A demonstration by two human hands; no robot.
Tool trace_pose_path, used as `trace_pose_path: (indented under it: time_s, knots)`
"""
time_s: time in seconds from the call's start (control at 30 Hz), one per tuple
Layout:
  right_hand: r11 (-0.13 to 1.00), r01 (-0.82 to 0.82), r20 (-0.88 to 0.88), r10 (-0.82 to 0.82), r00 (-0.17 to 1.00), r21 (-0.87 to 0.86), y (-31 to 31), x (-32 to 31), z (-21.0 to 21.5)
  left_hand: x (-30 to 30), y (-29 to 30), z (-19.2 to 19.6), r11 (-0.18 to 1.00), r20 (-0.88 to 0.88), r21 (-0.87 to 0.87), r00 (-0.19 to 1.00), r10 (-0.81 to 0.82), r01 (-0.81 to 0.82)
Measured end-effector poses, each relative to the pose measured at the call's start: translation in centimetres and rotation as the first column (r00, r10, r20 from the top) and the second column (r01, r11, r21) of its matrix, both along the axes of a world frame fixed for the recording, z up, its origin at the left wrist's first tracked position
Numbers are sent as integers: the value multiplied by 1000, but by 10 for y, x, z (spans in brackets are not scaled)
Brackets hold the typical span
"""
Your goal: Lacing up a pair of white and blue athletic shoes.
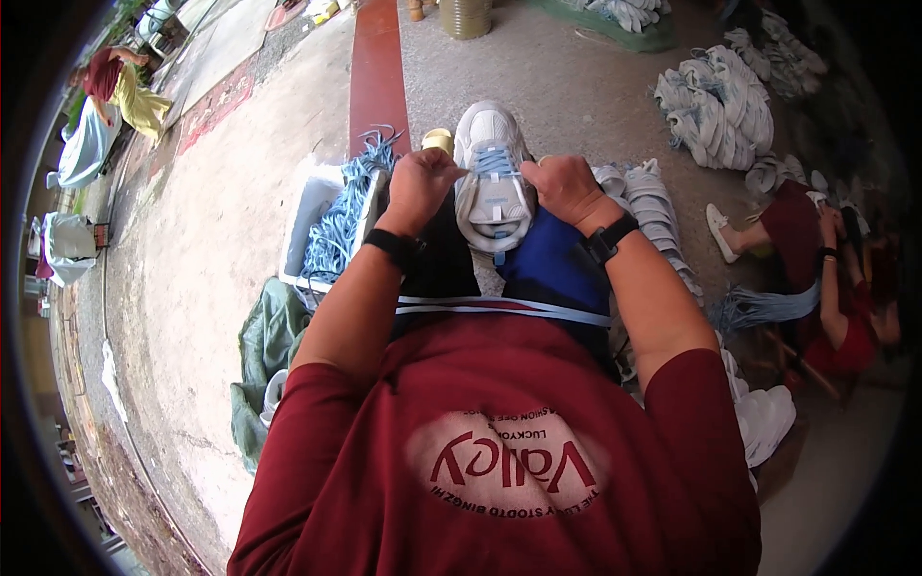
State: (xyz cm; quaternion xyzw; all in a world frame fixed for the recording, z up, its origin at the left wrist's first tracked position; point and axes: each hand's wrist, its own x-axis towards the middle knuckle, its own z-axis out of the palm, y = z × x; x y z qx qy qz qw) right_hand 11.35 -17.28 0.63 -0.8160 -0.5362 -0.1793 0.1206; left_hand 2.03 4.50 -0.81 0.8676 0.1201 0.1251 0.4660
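A white and grey sneaker stands between my knees, toe pointing away, with a light blue shoelace threaded across its front. My left hand is closed in a pinch on the shoelace at the sneaker's left side. On the opposite side my right hand pinches the shoelace close to the eyelets. The short lengths of lace between my fingers are hard to make out. Left of my knee, a white box holds a tangle of blue laces. More blue laces lie across my lap.
Stacked white shoe parts stand by my right knee; a heap of them lies farther right. A co-worker sits at the right. Another person bends at far left. A green sack lies beside me.
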Motion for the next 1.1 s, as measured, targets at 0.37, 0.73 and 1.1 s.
trace_pose_path:
  time_s: [0.37, 0.73, 1.1]
  knots:
    - [1000, -12, -6, 12, 1000, 22, -14, 3, -8, -23, -19, 2, 995, 99, 74, 993, -72, 64]
    - [986, -167, -72, 166, 983, 3, -16, -4, 1, -31, 11, 5, 888, 183, 458, 974, -135, 37]
    - [899, 309, -563, -88, 822, 311, -143, 15, -56, -107, 57, -18, 960, 210, 266, 966, -149, 90]
